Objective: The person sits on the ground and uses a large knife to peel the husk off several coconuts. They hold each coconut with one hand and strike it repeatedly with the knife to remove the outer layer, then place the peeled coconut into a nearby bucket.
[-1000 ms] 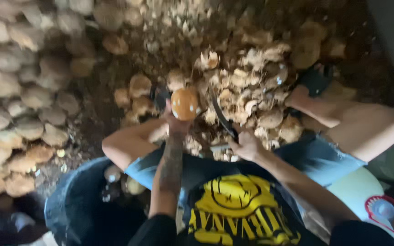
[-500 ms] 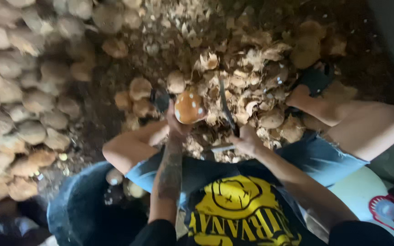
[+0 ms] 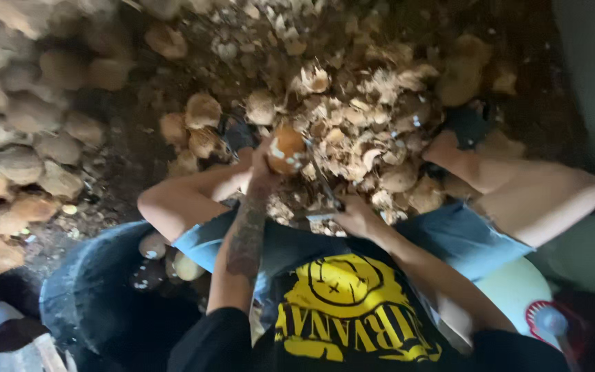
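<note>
My left hand (image 3: 262, 165), on a tattooed forearm, grips a round orange-brown coconut (image 3: 286, 148) held out in front of my knees. My right hand (image 3: 356, 217) is closed around the handle of a knife. Its blade (image 3: 321, 180) angles up towards the coconut's right side. Right behind the coconut lies a heap of pale, shredded husk pieces (image 3: 359, 131). I am sitting with both bare knees spread, in blue shorts and a black shirt with a yellow print.
A bank of brown unhusked coconuts (image 3: 15, 158) fills the left side. A black tub (image 3: 98, 289) at my lower left holds a few peeled pale coconuts (image 3: 153, 244). A bottle with a red ring (image 3: 552, 320) stands at the lower right. Dark sandals sit by the husk heap.
The knife blade has swung from upright to slanting against the coconut. The coconut has stayed in my left hand, shifting slightly to the right.
</note>
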